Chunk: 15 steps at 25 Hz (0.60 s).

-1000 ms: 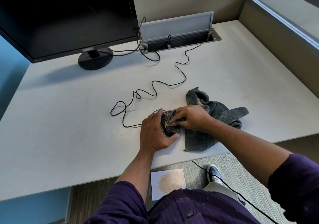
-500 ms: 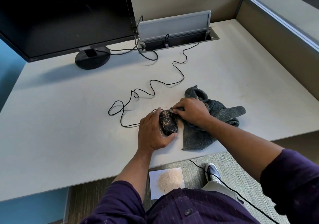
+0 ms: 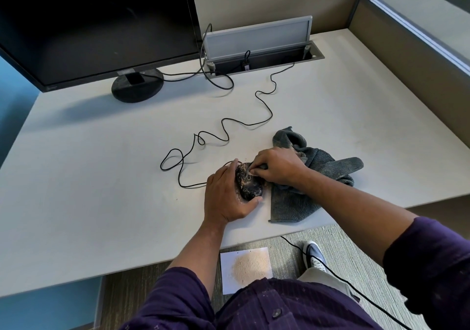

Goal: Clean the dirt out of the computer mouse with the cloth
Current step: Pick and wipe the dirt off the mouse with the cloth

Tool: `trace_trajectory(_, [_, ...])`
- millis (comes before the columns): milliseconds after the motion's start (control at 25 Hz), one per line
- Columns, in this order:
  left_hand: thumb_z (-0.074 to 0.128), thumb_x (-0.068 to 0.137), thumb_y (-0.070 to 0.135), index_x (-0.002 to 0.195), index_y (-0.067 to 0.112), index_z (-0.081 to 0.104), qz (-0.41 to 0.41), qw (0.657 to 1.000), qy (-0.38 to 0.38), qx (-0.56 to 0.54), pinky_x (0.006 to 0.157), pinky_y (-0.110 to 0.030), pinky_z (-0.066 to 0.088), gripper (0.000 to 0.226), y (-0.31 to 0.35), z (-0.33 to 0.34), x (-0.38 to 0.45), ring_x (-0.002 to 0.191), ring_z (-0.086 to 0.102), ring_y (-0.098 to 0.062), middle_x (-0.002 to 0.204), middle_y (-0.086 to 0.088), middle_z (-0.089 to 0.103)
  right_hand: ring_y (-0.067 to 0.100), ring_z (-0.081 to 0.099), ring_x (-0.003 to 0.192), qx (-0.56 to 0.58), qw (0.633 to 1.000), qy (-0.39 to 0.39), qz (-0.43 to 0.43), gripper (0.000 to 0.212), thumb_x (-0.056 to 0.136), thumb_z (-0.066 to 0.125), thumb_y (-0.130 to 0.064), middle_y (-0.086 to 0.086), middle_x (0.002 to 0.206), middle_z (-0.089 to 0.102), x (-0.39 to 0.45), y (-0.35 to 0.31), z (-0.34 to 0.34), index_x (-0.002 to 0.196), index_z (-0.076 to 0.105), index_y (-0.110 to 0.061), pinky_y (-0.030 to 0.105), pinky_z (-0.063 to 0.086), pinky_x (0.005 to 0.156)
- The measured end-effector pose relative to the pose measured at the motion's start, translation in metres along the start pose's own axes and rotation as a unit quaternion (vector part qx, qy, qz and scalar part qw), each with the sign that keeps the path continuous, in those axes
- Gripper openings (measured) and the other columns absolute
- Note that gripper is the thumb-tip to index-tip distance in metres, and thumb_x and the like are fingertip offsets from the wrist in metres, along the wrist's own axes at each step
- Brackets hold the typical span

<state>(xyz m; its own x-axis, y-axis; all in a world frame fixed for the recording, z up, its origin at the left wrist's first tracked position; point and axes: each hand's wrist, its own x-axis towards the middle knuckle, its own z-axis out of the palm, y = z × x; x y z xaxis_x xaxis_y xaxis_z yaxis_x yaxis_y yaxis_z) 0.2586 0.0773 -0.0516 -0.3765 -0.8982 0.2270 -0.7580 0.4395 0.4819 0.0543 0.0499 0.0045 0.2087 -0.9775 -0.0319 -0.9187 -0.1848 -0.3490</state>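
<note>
The left hand (image 3: 226, 195) is curled round the left side of the mouse (image 3: 248, 183), thumb hooked under its near end, pinning it to the desk (image 3: 101, 177); the right hand (image 3: 277, 169) has its fingers bent and pinches a fold of the cloth (image 3: 305, 182) against the mouse's far end, beside a small pale clip-like mark that cannot be made out. The desk is a wide pale slab with a dark monitor (image 3: 96, 24) standing at its far left on a round foot. The grey cloth lies crumpled under and to the right of the right hand, one flap reaching toward the desk's near edge. The mouse sits near that front edge, between the two hands, its long axis running away from the person and leaning a little left, its cable (image 3: 223, 131) end pointing away; its black shell is speckled with tan grit. Half a second earlier the cloth-holding fingers were at the same far end, and a second ago they sat lower, across the middle of the mouse. On the floor below lies a sheet of paper (image 3: 245, 268) with a pile of sandy powder.
</note>
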Motion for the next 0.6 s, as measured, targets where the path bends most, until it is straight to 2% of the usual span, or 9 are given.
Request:
trace_trajectory(120, [0.079,0.066,0.068,0.151,0.006,0.048,-0.001,1.0,-0.001,0.001,0.108,-0.041,0.045,0.11,0.0005,0.0,0.0002,0.134,0.056,-0.023,0.143,-0.006,0.061,0.014,0.066,0.093,-0.011,1.0,0.003,0.028,0.019,0.087,0.061,-0.047,-0.014,0.102,0.072,0.0028,0.0007,-0.0006,0.1,0.075,-0.04,0.03,0.053,0.075])
trace_trajectory(280, [0.081,0.066,0.068,0.151,0.006,0.048,-0.001,1.0,-0.003,0.003,0.109,-0.042,0.045,0.11,0.0,-0.0001,0.001,0.134,0.056,-0.023,0.142,-0.005,0.061,0.005,0.063,0.091,0.015,0.999,-0.028,-0.04,0.019,0.085,0.064,-0.051,-0.02,0.102,0.071,-0.0021,0.0031,-0.0062,0.1,0.074,-0.044,0.024,0.044,0.068])
trace_trajectory(480, [0.083,0.065,0.066,0.151,0.006,0.049,-0.002,1.0,-0.001,0.004,0.108,-0.042,0.045,0.11,0.0001,-0.0001,0.0004,0.134,0.056,-0.024,0.143,-0.006,0.061,0.011,0.066,0.09,-0.02,1.0,0.01,0.011,0.019,0.083,0.064,-0.051,-0.016,0.098,0.072,0.0034,0.0017,-0.0045,0.097,0.074,-0.041,0.026,0.047,0.067])
trace_trajectory(600, [0.082,0.065,0.067,0.15,0.006,0.049,-0.002,1.0,0.002,0.001,0.108,-0.041,0.045,0.11,0.0006,0.0002,-0.0008,0.134,0.056,-0.023,0.142,-0.005,0.061,0.009,0.066,0.085,-0.007,0.999,-0.001,-0.035,0.017,0.082,0.065,-0.047,-0.016,0.096,0.073,0.0012,0.0017,-0.0031,0.093,0.075,-0.039,0.024,0.043,0.065])
